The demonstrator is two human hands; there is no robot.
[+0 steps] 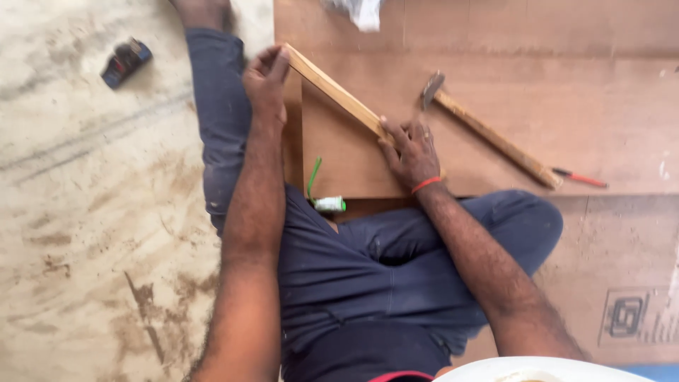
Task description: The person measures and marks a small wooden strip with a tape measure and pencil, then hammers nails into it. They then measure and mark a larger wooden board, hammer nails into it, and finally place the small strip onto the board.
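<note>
A seated person works on a long wooden strip (pixel 338 93) laid slantwise over a brown board (pixel 353 159) on the floor. The fingers (pixel 277 62) of the left hand (pixel 265 81) are closed in a pinch on the strip's upper end, at the board's top left corner. The fingers (pixel 396 134) of the right hand (pixel 411 152) lie spread and flat, pressing the strip's lower end down against the board; a red band (pixel 426 184) circles that wrist.

The strip runs from upper left to lower right between the 2 hands, touching the board along its length. The board rests against the person's crossed legs, clad in dark blue trousers (pixel 368 262).

Just beside the right hand, a hammer (pixel 488 131) with a wooden handle lies on a large sheet of brown plywood (pixel 566 85), its metal head nearest the fingers. A red pencil (pixel 580 177) lies touching or just off the handle's far end. A small white and green tube (pixel 327 201) with a green loop sits at the board's near edge, by the knee.

Well apart to the left, a dark blue and black object (pixel 125 61) rests on the dusty concrete floor (pixel 92 212).
</note>
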